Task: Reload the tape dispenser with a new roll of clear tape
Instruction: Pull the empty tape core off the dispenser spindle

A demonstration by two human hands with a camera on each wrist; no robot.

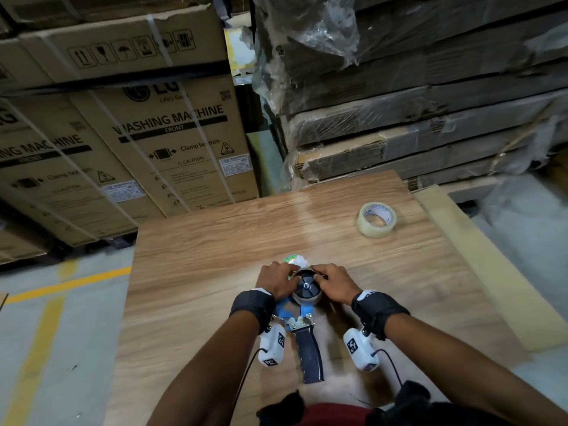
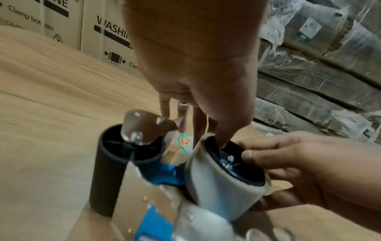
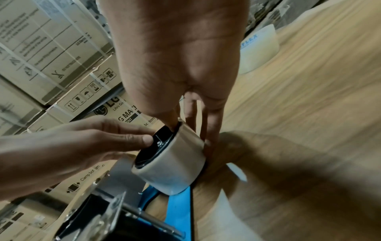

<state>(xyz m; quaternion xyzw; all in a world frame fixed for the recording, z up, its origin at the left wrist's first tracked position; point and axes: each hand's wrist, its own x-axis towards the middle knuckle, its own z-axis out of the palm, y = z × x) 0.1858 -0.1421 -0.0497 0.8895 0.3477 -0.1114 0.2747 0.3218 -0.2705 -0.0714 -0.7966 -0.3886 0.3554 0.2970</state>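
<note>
On our wooden table (image 1: 190,272) both hands, left hand (image 1: 276,282) and right hand (image 1: 333,282), grip one worn core (image 1: 306,290) on the dispenser (image 1: 302,327); one fresh roll (image 1: 377,219) lies apart

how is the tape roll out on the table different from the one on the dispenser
The roll on the table lies flat and alone, untouched, its hole open to view; the roll on the dispenser sits on the black hub with the left hand and right hand gripping its rim. The table roll has thicker tape winding; the mounted one is thin and looks nearly used up. Both are pale rings.
</note>
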